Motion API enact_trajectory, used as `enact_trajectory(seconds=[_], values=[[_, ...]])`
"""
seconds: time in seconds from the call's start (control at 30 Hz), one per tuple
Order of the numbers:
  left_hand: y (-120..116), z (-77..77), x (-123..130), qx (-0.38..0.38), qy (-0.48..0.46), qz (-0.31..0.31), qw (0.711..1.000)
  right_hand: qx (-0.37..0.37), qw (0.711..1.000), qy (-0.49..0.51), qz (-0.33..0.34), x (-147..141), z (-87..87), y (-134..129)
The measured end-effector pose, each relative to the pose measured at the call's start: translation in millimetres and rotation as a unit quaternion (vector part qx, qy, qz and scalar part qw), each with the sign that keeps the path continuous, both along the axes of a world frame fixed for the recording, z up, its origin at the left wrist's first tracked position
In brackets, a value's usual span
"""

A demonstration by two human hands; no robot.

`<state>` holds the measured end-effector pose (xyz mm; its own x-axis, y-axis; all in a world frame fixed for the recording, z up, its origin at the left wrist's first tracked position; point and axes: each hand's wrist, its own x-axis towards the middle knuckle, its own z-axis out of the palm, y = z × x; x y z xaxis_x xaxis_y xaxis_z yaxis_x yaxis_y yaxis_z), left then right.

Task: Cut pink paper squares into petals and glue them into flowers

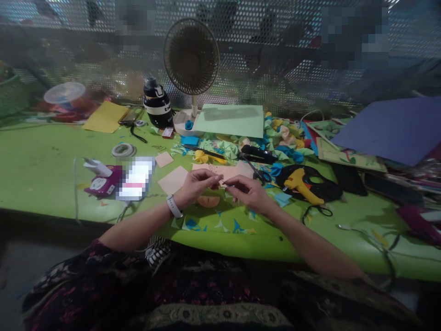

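Above the middle of the green table (193,239), my left hand (198,185) and my right hand (248,192) meet with fingertips pinched close together. Something small and dark seems to be between them, too small to name. Peach paper pieces (244,170) lie just behind the fingers. A curved peach paper cutout (208,201) rests below my left hand, and a peach paper square (173,180) is left of it. Dark-handled scissors (264,176) lie behind my right hand. Blue and green paper scraps (193,225) are scattered in front.
On the right are a yellow glue gun (299,184), a black stapler (259,153) and purple sheets (389,131). Behind stand a fan (191,57) and a black bottle (158,105). Leftward lie a phone (136,179), a tape roll (123,150) and a purple power adapter (103,181).
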<state>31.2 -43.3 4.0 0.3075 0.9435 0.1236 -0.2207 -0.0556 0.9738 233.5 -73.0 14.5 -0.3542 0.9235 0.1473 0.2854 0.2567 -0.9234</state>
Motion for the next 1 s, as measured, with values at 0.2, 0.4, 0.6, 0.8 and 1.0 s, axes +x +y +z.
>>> enact_trajectory(seconds=[0.2, 0.4, 0.6, 0.8, 1.0], values=[[-0.8, 2.1, -1.3, 0.017, 0.009, 0.013, 1.000, 0.074, 0.997, -0.011, -0.030, -1.5, -7.7, 0.8], [1.4, -0.1, -1.1, 0.006, 0.004, 0.007, 1.000, 0.050, 0.999, -0.004, -0.006, 1.1, -4.0, 0.9], [1.6, -0.4, -1.8, -0.006, -0.016, -0.027, 0.999, 0.004, 1.000, 0.017, 0.017, 0.3, 0.1, -1.1], [1.1, 1.2, -2.8, 0.003, 0.000, -0.010, 1.000, 0.043, 0.999, 0.005, -0.014, -2.0, -1.2, -0.1], [1.1, 2.2, -1.0, 0.012, -0.004, -0.011, 1.000, 0.045, 0.999, -0.002, -0.020, 0.6, 0.5, 0.2]])
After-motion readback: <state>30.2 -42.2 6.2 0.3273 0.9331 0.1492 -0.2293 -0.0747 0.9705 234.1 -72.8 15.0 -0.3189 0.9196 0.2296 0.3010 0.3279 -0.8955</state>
